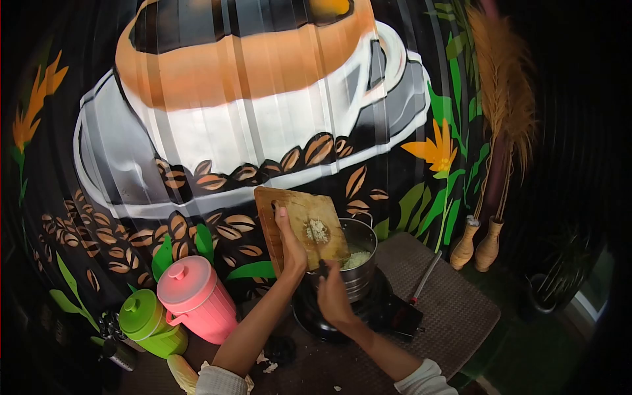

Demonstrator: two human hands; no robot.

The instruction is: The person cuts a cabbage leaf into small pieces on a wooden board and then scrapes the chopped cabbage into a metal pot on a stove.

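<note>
Head view: my left fingers (284, 224) grip the tilted cutting board (297, 203) over the pot (363, 278); my right fingers (327, 280) are closed, perhaps on a knife (322, 266); some mince (317, 230) remains aboard.

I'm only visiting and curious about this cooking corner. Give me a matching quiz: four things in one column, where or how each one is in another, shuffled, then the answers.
Things:
1. wooden cutting board
2. steel pot
3. pink jug
4. right hand

Places or states:
a. stands on the black stove
b. closed on a dark handle near the pot's rim
c. left of the stove, beside the green jug
d. held tilted above the pot by the left hand

Pairs: 1-d, 2-a, 3-c, 4-b.
</note>
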